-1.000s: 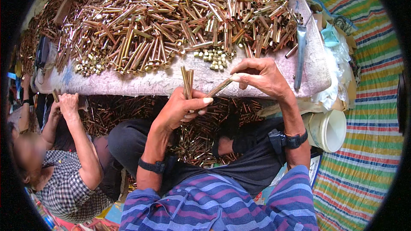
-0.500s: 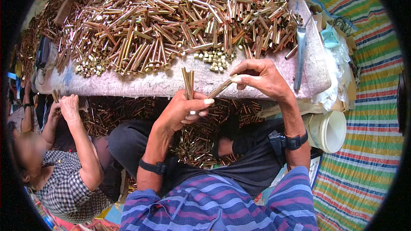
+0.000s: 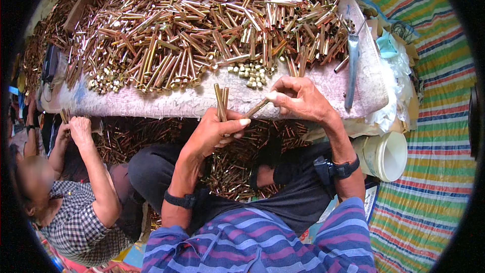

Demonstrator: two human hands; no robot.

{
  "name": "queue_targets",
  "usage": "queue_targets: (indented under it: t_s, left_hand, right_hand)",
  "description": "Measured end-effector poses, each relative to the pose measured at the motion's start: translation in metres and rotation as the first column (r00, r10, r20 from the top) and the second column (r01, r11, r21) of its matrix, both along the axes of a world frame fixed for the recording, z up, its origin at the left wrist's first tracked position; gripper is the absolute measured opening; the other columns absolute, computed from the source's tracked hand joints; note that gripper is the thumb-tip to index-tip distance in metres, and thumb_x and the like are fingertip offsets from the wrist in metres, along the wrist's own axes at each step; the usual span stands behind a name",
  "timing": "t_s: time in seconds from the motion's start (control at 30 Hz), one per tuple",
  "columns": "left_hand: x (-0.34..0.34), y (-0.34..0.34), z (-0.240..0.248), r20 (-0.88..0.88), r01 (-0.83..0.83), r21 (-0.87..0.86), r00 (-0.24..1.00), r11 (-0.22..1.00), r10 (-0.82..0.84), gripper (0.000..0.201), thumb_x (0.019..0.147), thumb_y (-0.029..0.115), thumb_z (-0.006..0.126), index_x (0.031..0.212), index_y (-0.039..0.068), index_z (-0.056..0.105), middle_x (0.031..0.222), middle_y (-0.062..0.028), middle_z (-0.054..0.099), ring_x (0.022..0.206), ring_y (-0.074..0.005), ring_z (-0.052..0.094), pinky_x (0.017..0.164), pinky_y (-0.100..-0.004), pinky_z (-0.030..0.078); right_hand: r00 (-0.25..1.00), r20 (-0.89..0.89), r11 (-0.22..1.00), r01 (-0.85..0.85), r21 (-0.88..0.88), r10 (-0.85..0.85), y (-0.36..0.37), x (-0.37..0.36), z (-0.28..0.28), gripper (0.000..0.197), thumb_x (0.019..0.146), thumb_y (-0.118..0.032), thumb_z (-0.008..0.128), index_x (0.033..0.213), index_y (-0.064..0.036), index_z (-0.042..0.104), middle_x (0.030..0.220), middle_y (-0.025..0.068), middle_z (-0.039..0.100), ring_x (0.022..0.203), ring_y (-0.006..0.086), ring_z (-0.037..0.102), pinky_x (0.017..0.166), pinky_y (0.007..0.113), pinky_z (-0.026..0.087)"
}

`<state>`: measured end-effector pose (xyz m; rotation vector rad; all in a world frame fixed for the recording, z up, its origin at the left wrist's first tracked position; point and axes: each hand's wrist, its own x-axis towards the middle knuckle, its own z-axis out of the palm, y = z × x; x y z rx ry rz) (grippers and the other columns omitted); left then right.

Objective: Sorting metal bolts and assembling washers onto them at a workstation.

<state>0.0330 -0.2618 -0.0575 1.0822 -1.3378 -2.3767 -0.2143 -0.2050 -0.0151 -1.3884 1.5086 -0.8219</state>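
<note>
My left hand is closed round a few brass-coloured metal tubes that stick up past its fingers. From its thumb and fingertips another metal tube slants up to the right. At that tube's upper end my right hand pinches with thumb and forefinger; those fingers cover the tip, so I cannot see whether a small piece is there. Just beyond the hands, on the padded tabletop, lie a cluster of small brass nut-like caps and a big heap of tubes.
More tubes are piled below, around my legs. On the right are a grey-handled tool, plastic bags and a white bucket by a striped sheet. A co-worker in a checked shirt sits at left.
My right hand has moved slightly left and down toward my left hand, its fingertips still at the slanted tube's end. My left hand has barely shifted.
</note>
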Motion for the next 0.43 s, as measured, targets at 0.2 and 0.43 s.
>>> queue_targets:
  t_s: [0.2, 0.43]
  left_hand:
    - [-0.001, 0.002, 0.002, 0.007, 0.005, -0.039, 1.0, 0.999, -0.004, 0.022, 0.086, 0.021, 0.075, 0.085, 0.002, 0.067, 0.062, 0.0012, 0.057, 0.04, -0.0016, 0.037, 0.035, -0.0194, 0.021]
    - [0.0, 0.0, -0.002, 0.003, 0.014, -0.033, 1.0, 0.999, -0.014, 0.024, 0.085, 0.024, 0.076, 0.089, 0.001, 0.069, 0.064, 0.0004, 0.059, 0.04, -0.0018, 0.038, 0.035, -0.0196, 0.021]
  right_hand:
    - [0.996, 0.059, 0.981, -0.079, 0.179, 0.069, -0.002, -0.008, -0.002, 0.03, 0.099, -0.026, 0.062, 0.081, -0.0014, 0.064, 0.065, -0.0005, 0.058, 0.056, 0.0055, 0.054, 0.05, 0.023, 0.042]
    - [0.993, 0.075, 0.983, -0.105, 0.15, 0.094, -0.003, -0.013, -0.014, 0.032, 0.098, -0.028, 0.063, 0.081, -0.0018, 0.066, 0.064, 0.0002, 0.06, 0.056, 0.0067, 0.056, 0.053, 0.023, 0.046]
